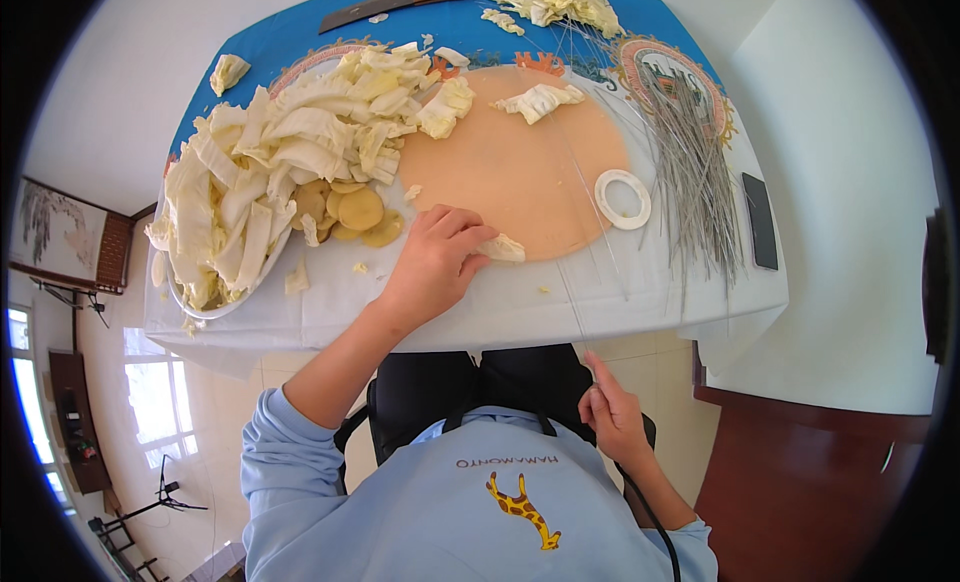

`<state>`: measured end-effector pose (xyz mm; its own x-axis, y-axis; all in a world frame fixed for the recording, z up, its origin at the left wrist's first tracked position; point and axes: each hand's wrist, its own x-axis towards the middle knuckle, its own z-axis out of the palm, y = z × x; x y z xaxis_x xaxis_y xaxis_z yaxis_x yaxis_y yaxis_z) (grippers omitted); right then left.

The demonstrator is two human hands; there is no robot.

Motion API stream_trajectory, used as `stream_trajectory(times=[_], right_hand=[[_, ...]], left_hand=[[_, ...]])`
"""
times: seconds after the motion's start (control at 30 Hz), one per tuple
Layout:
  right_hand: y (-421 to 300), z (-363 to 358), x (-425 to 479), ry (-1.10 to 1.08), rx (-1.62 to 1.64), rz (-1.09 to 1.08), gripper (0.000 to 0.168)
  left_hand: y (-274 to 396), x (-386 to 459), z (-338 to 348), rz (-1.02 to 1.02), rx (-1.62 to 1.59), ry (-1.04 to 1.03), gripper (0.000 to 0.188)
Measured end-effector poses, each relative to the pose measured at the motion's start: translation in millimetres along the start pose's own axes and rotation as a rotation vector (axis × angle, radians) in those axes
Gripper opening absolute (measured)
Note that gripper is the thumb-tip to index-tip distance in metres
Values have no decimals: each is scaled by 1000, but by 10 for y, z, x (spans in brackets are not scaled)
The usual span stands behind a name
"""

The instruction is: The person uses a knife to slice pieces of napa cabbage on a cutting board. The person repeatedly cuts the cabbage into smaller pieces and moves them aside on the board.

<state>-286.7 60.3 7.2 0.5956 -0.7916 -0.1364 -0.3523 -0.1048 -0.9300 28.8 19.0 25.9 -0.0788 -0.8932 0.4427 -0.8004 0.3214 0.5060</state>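
Observation:
My left hand [435, 263] rests at the near edge of a round tan cutting board [517, 169], fingers and thumb pinching a pale piece of napa cabbage [504, 247]. Low over my lap, off the table's front edge, my right hand [613, 413] grips the near end of a thin metal skewer [574, 306]. The skewer points up towards the board. Another cabbage piece [538, 102] lies at the board's far side. To the left, a heap of cut cabbage [300, 139] spills from a white bowl [247, 295] beside several potato slices [360, 209].
Many loose metal skewers [694, 177] lie on the right, near a dark phone [761, 222]. A white ring [628, 223] sits at the board's right edge. Cabbage on skewers [562, 3] and a cleaver [371, 10] are at the far side of the cloth-covered table [450, 323].

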Motion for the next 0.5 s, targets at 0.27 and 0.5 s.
stream_trajectory(times=[0.27, 0.5], right_hand=[[-93, 2, 15, -44, -101, 46, 52], [-190, 26, 78, -50, -149, 150, 53]], left_hand=[[-31, 148, 76, -72, -71, 92, 22], [-119, 164, 231, 15, 56, 192, 12]])
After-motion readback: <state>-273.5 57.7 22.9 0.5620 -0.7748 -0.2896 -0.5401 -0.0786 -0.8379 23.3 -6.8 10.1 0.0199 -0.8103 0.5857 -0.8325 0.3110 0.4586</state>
